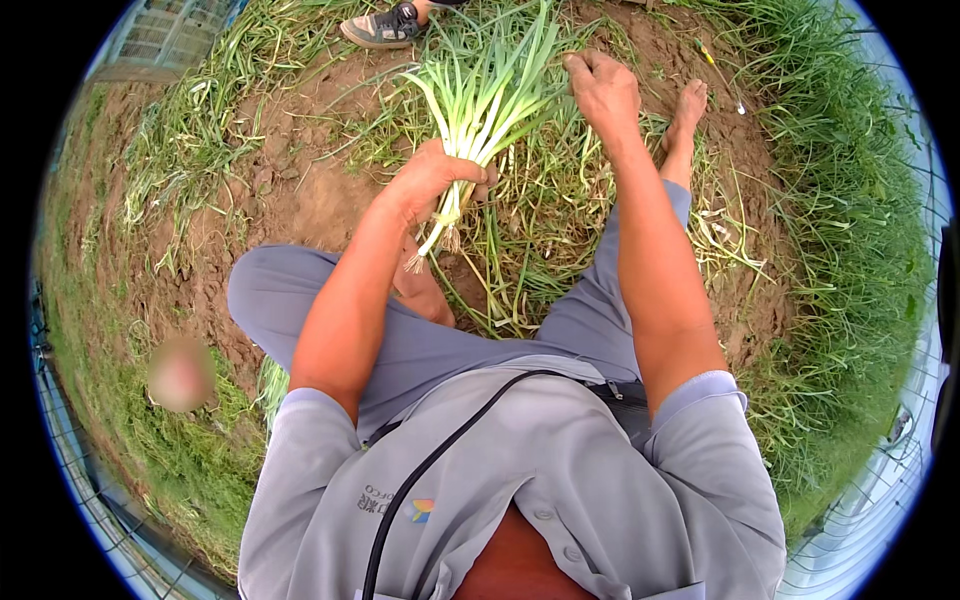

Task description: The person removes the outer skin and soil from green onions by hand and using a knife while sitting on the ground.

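A bunch of leafy green allium plants, like young leeks or green garlic, is gripped in my left hand. Their pale stems pass through my fist, with stringy roots hanging below it and long leaves fanning out away from me. To the right of the leaves, my right hand is raised with thumb and fingers drawn together. I see nothing plainly held there; a thin leaf between the fingertips could be hidden.
Loose leaves and stalks litter the brown soil between my legs. Another person's shoe stands at the top. A thin tool with a yellow handle lies at upper right. Dense green plants line the right side. A crate sits at upper left.
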Action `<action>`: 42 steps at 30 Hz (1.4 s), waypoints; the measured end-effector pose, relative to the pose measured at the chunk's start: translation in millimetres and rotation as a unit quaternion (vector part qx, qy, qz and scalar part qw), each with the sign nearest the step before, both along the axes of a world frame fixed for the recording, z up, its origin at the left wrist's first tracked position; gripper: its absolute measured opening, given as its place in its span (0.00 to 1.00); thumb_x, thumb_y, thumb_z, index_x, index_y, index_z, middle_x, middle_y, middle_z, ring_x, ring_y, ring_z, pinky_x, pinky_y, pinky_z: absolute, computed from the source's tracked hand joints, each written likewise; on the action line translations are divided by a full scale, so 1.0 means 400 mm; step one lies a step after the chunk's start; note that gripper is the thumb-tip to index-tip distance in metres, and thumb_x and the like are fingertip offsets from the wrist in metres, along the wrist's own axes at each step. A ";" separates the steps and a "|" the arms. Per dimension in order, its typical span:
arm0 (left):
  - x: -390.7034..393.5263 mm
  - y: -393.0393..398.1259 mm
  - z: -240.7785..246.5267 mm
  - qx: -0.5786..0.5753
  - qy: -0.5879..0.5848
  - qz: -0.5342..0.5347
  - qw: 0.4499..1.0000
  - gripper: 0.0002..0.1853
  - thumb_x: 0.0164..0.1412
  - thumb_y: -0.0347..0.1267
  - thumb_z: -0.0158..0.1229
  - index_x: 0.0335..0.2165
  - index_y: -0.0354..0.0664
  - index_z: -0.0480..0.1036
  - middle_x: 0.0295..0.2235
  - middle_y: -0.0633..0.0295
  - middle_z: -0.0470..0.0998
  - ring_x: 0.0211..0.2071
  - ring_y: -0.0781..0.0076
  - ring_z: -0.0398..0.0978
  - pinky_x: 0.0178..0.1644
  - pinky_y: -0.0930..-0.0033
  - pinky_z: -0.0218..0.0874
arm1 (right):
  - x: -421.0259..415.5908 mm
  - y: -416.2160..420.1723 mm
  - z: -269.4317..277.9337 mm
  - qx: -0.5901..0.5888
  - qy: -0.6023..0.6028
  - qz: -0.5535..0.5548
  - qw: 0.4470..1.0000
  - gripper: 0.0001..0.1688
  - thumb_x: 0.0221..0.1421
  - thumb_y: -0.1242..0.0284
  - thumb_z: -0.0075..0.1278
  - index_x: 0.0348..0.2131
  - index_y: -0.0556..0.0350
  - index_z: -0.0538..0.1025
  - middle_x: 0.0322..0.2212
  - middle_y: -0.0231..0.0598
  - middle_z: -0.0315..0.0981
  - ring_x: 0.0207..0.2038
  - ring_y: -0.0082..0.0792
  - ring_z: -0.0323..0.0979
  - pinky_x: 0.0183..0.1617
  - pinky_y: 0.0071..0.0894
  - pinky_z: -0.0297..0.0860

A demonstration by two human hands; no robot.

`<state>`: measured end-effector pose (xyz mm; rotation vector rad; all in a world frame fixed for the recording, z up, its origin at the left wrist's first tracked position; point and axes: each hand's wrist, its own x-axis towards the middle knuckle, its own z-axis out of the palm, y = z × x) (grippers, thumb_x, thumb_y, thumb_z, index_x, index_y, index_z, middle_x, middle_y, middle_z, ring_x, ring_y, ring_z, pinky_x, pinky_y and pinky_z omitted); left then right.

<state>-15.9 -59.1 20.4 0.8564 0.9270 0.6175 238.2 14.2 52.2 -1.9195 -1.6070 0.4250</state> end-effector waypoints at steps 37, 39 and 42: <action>-0.091 0.099 0.037 -0.109 -0.241 0.383 0.885 0.05 0.62 0.25 0.54 0.31 0.39 0.66 0.22 0.65 0.66 0.21 0.74 0.66 0.28 0.68 0.64 | 0.035 -0.166 -0.136 -0.156 0.394 -0.017 0.906 0.11 0.64 0.67 0.50 0.37 0.57 0.74 0.21 0.33 0.75 0.17 0.20 0.67 0.22 0.19 0.62; -0.078 0.090 0.029 -0.106 -0.218 0.372 0.896 0.03 0.62 0.24 0.55 0.33 0.36 0.68 0.24 0.63 0.70 0.22 0.73 0.68 0.29 0.68 0.66 | 0.022 -0.205 -0.083 -0.138 0.458 -0.005 0.878 0.11 0.64 0.67 0.50 0.37 0.58 0.74 0.20 0.34 0.74 0.17 0.20 0.67 0.22 0.19 0.62; -0.063 0.073 0.011 -0.126 -0.181 0.325 0.920 0.06 0.61 0.24 0.55 0.37 0.31 0.71 0.33 0.56 0.77 0.26 0.71 0.73 0.32 0.65 0.71 | -0.006 -0.237 -0.101 -0.140 0.451 -0.014 0.881 0.13 0.64 0.66 0.50 0.38 0.59 0.73 0.19 0.34 0.74 0.17 0.20 0.66 0.22 0.20 0.61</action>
